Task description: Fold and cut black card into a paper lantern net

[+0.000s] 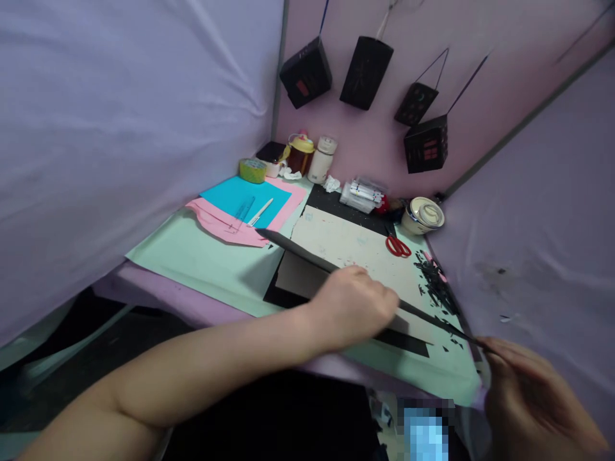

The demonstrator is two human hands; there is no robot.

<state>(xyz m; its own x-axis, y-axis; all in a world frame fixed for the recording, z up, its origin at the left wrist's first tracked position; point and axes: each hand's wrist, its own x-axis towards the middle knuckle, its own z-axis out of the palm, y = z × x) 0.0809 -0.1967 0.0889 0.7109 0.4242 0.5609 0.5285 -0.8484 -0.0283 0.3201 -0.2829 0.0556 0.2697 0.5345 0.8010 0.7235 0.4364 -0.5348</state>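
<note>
A long sheet of black paper, seen nearly edge-on, is held tilted above the table. My left hand is closed around its middle, the arm reaching in from the lower left. At its right end, my right hand pinches the paper between thumb and fingers, past the table's right corner. Beneath lies a pale board on a larger black sheet. Scissors with red handles rest on the board's right part, and black paper scraps are heaped beside it.
Pink paper and blue paper lie at the left with a white pen. Along the back stand green tape, a white bottle, a marker case and a lidded tub. Black boxes hang above.
</note>
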